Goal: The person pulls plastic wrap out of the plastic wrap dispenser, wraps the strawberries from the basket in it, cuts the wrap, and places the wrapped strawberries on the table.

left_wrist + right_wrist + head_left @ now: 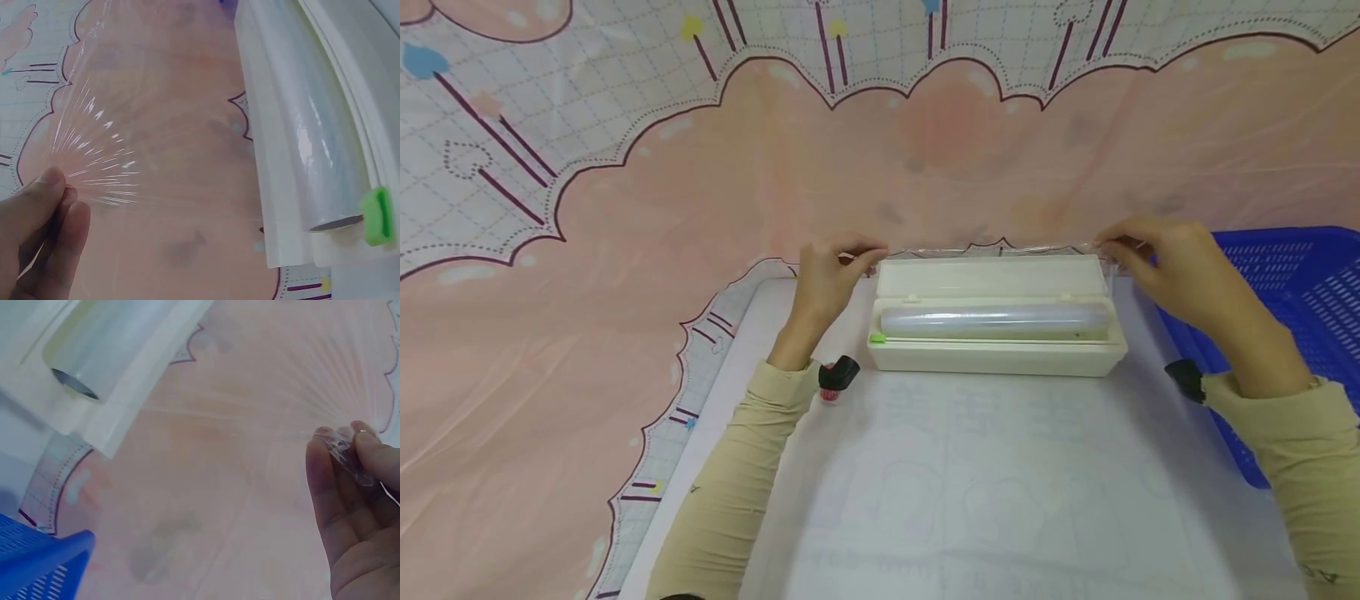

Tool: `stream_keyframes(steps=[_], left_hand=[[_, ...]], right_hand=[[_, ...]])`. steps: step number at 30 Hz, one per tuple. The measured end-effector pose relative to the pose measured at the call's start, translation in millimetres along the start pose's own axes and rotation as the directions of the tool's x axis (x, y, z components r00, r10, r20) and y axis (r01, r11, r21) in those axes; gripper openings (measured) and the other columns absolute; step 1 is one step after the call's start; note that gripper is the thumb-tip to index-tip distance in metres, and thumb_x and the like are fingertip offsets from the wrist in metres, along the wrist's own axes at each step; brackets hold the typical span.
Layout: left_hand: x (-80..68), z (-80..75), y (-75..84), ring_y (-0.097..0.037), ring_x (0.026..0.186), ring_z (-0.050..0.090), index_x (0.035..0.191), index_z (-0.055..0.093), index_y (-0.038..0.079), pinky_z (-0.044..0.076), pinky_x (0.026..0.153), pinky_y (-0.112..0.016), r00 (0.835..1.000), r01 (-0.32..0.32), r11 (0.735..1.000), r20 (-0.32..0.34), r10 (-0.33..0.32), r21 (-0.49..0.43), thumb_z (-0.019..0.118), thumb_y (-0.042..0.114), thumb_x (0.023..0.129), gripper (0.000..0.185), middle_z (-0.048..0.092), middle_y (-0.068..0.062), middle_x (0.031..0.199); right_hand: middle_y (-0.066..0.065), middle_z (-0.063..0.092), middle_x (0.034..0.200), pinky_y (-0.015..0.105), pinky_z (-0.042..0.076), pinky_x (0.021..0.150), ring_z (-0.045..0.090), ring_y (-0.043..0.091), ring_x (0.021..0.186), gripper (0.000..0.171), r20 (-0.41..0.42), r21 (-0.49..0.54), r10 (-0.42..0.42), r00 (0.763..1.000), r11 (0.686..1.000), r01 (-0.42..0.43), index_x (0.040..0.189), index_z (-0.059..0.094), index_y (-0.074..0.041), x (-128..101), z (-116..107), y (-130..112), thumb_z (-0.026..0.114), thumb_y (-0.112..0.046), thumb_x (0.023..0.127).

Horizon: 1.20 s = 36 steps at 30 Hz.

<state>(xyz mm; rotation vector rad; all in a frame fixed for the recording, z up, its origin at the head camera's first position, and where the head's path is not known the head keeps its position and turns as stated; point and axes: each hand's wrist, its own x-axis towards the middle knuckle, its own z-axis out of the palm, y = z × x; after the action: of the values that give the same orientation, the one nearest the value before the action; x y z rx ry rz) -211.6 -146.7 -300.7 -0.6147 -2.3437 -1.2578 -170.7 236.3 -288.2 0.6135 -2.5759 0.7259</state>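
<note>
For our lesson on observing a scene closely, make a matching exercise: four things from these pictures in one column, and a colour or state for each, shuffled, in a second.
Things:
1. basket
2. dispenser box
3. cling film sheet
4. end clip

Descriptions:
A. green
B. cream, lid open
C. blue, at the person's right
D. clear, pinched at both corners

Pairs: 1-C, 2-B, 3-D, 4-A

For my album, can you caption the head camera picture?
Both hands pinch clear film stretched beyond the open dispenser box.
</note>
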Motion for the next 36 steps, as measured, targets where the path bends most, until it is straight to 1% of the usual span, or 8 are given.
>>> stream_keyframes(steps=[8, 14, 18, 21, 24, 27, 31, 36], left_hand=[[5.4, -11.5, 15.5, -0.023, 0.067, 0.069, 0.093, 0.078, 0.001, 0.052, 0.062, -0.017, 1.000, -0.007, 0.999, -0.030, 0.006, -0.032, 0.077, 0.009, 0.086, 0.011, 0.076, -0.012, 0.087], [9.0, -18.8, 28.5, -0.018, 0.066, 0.068, 0.092, 0.078, 0.000, 0.054, 0.063, -0.019, 0.996, -0.073, 0.996, -0.059, 0.070, -0.054, 0.078, 0.007, 0.085, 0.010, 0.076, -0.012, 0.085], [11.4, -23.4, 36.5, -0.017, 0.064, 0.068, 0.091, 0.078, -0.001, 0.056, 0.064, -0.021, 0.989, -0.120, 0.989, -0.092, 0.112, -0.083, 0.078, 0.006, 0.084, 0.009, 0.075, -0.013, 0.085], [13.4, -26.7, 41.0, -0.014, 0.063, 0.067, 0.091, 0.078, -0.002, 0.057, 0.065, -0.023, 0.982, -0.162, 0.983, -0.111, 0.152, -0.086, 0.077, 0.004, 0.085, 0.009, 0.075, -0.014, 0.085], [15.2, -29.6, 44.8, -0.009, 0.063, 0.066, 0.091, 0.078, -0.003, 0.058, 0.067, -0.023, 0.977, -0.186, 0.979, -0.120, 0.176, -0.079, 0.076, 0.003, 0.085, 0.008, 0.075, -0.014, 0.085], [16.2, -32.2, 48.1, -0.006, 0.064, 0.066, 0.090, 0.077, -0.003, 0.058, 0.067, -0.022, 0.975, -0.188, 0.980, -0.131, 0.177, -0.071, 0.076, 0.003, 0.085, 0.008, 0.075, -0.015, 0.085], [16.0, -36.1, 52.6, -0.006, 0.064, 0.067, 0.090, 0.078, -0.003, 0.056, 0.065, -0.020, 0.976, -0.177, 0.982, -0.141, 0.166, -0.069, 0.076, 0.003, 0.085, 0.008, 0.075, -0.015, 0.084], [14.9, -41.0, 59.2, -0.005, 0.066, 0.066, 0.092, 0.078, -0.002, 0.056, 0.068, -0.019, 0.979, -0.157, 0.986, -0.141, 0.147, -0.058, 0.076, 0.005, 0.086, 0.010, 0.076, -0.014, 0.087]], right_hand=[[0.013, 0.071, 0.093, 0.004, 0.036, 0.066, 0.044, -0.013, 0.079, 0.015, -0.059, 0.000, -0.036, 0.998, 0.999, 0.036, 0.105, 0.073, 0.000, 3, -13, -9, 0.065, 0.002, 0.093], [0.016, 0.072, 0.095, 0.001, 0.034, 0.073, 0.040, -0.023, 0.083, 0.015, -0.111, -0.020, -0.059, 0.992, 0.998, 0.057, 0.106, 0.072, 0.001, 3, -24, -18, 0.065, 0.004, 0.092], [0.019, 0.072, 0.098, -0.002, 0.032, 0.077, 0.038, -0.028, 0.087, 0.016, -0.147, -0.023, -0.062, 0.987, 0.998, 0.059, 0.105, 0.072, 0.003, 4, -31, -23, 0.064, 0.006, 0.092], [0.020, 0.072, 0.099, -0.003, 0.032, 0.079, 0.040, -0.029, 0.087, 0.015, -0.176, -0.016, -0.059, 0.983, 0.998, 0.057, 0.105, 0.072, 0.003, 5, -36, -27, 0.064, 0.006, 0.092], [0.020, 0.072, 0.098, -0.002, 0.033, 0.079, 0.041, -0.029, 0.087, 0.015, -0.207, -0.016, -0.064, 0.976, 0.998, 0.062, 0.105, 0.072, 0.004, 5, -41, -30, 0.064, 0.005, 0.093], [0.019, 0.072, 0.097, 0.001, 0.033, 0.076, 0.041, -0.028, 0.086, 0.015, -0.233, -0.029, -0.079, 0.969, 0.997, 0.075, 0.104, 0.073, 0.004, 4, -43, -33, 0.064, 0.005, 0.093], [0.017, 0.072, 0.097, 0.003, 0.033, 0.075, 0.042, -0.026, 0.086, 0.014, -0.255, -0.035, -0.097, 0.962, 0.995, 0.091, 0.103, 0.072, 0.004, 5, -47, -37, 0.063, 0.004, 0.093], [0.018, 0.071, 0.098, 0.003, 0.035, 0.077, 0.045, -0.023, 0.088, 0.014, -0.280, -0.019, -0.095, 0.955, 0.995, 0.094, 0.103, 0.072, 0.005, 7, -51, -41, 0.062, 0.002, 0.095]])
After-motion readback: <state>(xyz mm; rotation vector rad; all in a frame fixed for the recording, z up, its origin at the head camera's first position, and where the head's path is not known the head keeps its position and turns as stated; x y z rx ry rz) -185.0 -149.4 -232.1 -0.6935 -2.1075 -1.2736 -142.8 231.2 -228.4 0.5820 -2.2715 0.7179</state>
